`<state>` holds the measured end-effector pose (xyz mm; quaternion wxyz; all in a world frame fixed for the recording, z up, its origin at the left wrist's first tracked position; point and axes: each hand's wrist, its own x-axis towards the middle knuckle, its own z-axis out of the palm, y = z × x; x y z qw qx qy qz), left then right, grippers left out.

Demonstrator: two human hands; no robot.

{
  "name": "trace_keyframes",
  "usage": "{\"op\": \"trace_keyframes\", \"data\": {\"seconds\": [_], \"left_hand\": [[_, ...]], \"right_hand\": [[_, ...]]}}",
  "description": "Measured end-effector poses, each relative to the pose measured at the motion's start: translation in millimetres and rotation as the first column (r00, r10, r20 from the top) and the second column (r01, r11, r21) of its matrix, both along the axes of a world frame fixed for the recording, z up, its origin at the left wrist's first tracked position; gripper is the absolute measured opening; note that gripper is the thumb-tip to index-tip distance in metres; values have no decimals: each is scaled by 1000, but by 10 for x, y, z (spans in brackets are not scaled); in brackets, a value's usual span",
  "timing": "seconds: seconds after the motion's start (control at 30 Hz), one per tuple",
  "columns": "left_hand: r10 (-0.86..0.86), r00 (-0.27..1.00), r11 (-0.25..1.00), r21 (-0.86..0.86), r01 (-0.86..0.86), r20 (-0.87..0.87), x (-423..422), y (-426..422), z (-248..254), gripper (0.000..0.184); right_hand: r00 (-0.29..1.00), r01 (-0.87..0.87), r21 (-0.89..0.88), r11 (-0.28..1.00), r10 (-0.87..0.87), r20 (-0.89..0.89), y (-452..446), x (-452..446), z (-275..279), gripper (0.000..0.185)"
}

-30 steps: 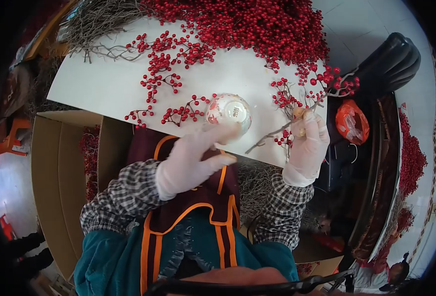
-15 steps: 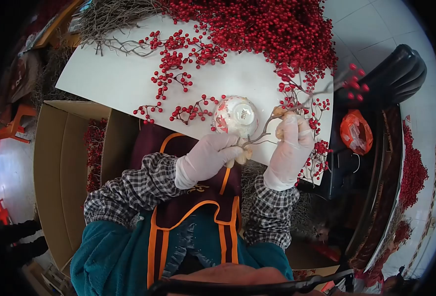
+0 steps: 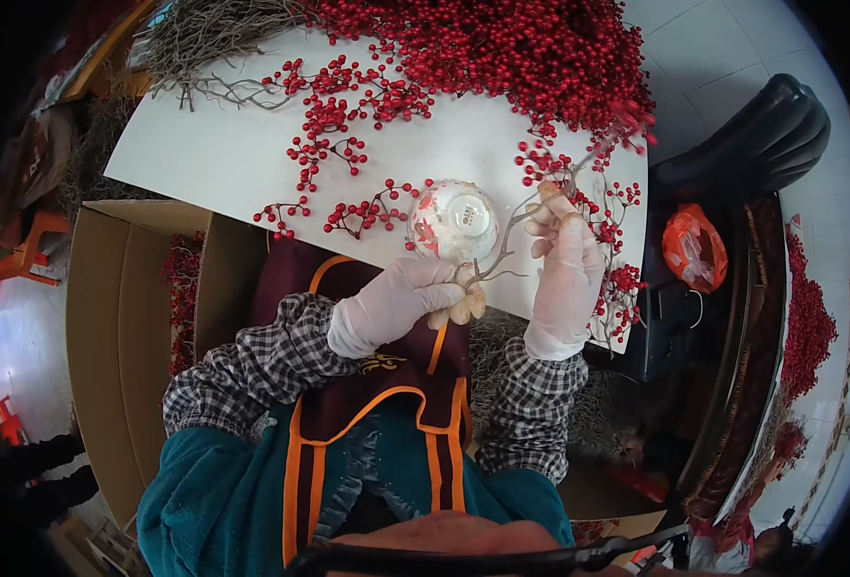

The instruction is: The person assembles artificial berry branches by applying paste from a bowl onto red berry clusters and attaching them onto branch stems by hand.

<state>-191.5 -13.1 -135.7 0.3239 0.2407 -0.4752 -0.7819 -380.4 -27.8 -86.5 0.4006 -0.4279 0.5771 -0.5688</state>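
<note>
The thumb and fingertips of the white-gloved left hand [image 3: 401, 303] pinch the thin lower forks of a slender forked grey-brown branch [image 3: 509, 234], just beside the near right edge of an upturned white china bowl with a red floral pattern [image 3: 454, 219]. The white-gloved right hand [image 3: 564, 279], to the right of the bowl, has its fingers curled around the branch higher up. So the branch slants up and away on the bowl's right side, its blurred far end seeming to carry glossy red berries [image 3: 632, 120].

The step in hand looks like two-handed work along this branch. As I judge it, the next move calls for a firm hold by the right hand and a light, exact pinch by the left, since the forks look brittle.

The bowl stands foot-up on a white tabletop [image 3: 203, 154]; anything beneath it is hidden. A small red-berried sprig [image 3: 372, 216] lies just left of it, and a dense heap of red berry sprays [image 3: 502, 58] lies beyond it. Farther left of the bowl, a tall brown cardboard box [image 3: 122, 288] holds more red berry sprays [image 3: 182, 298]. Well to the bowl's right, a crumpled orange plastic bag [image 3: 694, 248] seems to contain something pale, too unclear to name.
</note>
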Motion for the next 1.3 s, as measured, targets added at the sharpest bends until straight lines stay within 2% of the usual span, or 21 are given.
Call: {"op": "trace_keyframes", "data": {"seconds": [0.07, 0.27, 0.37, 0.43, 0.47, 0.57, 0.63, 0.67, 0.77, 0.83, 0.9, 0.93, 0.97, 1.0, 1.03, 1.07, 1.17, 1.2, 1.3], "left_hand": [[-36, 999, 997, 62, 35, 14, -7, 1, 16, 23], [-104, 983, 989, 91, 118, -150, -39, 8, -148, 27], [-186, 979, 972, 132, 196, -83, -32, 21, -156, 28], [-188, 982, 966, 177, 188, -13, -17, 41, -49, 29], [-190, 982, 963, 200, 182, 21, -13, 43, -12, 30], [-187, 967, 978, 129, 166, 175, 85, 59, -115, 27], [-141, 961, 988, 95, 121, 240, 198, 49, -85, 25], [-109, 956, 992, 84, 89, 274, 261, 57, -59, 24], [0, 940, 1000, 21, -7, 342, 489, 79, 19, 21], [122, 923, 991, -96, -93, 365, 677, 77, 55, 19], [251, 879, 968, -109, -226, 405, 851, 80, 29, 17], [345, 836, 937, -215, -276, 427, 913, 64, 66, 17], [502, 730, 856, -384, -345, 464, 962, 74, 50, 20], [639, 612, 745, -573, -342, 466, 1027, 30, 3, 22], [764, 483, 603, -738, -302, 427, 1072, -13, 9, 25], [788, 389, 606, -715, -349, 478, 1089, -15, 90, 31], [926, 138, 377, -853, -361, 351, 1296, -110, 189, 36], [946, 120, 325, -854, -408, 303, 1411, -156, 110, 38], [958, 7, 287, -957, -35, 287, 1615, -166, 139, 41]], "right_hand": [[1000, -14, -8, 1000, 14, 2, 4, 13, 14, 35], [996, 29, -86, 996, -22, 86, -6, -30, -105, 27], [997, 43, -127, 991, -35, 64, -6, 40, -70, 21], [996, 60, -124, 990, -50, 80, 2, 83, 4, 15], [999, 42, -155, 987, -40, 18, -3, 58, -7, 14], [992, 0, -242, 970, -30, -121, 3, 2, -58, 13], [988, -4, -303, 953, -43, -148, 38, 30, -49, 12], [933, -18, -263, 965, -78, -351, 54, 4, -15, 13], [839, 52, -115, 992, -105, -534, 131, -41, -3, 16], [925, 67, -113, 991, -104, -366, 156, -67, -75, 20], [926, 85, -116, 990, -122, -356, 174, -163, -133, 23], [935, 101, -119, 988, -135, -329, 179, -208, -126, 23], [941, 120, -120, 985, -151, -301, 190, -216, -136, 23], [928, 83, -106, 991, -116, -355, 215, -235, -94, 24], [935, 90, -101, 991, -119, -334, 224, -240, -80, 23], [942, 94, -99, 991, -120, -313, 220, -244, -73, 24], [952, 50, -136, 989, -88, -293, 223, -259, -146, 27], [943, 93, -119, 989, -126, -309, 249, -261, -153, 25], [945, 113, -160, 981, -155, -286, 273, -285, -182, 17]]}}
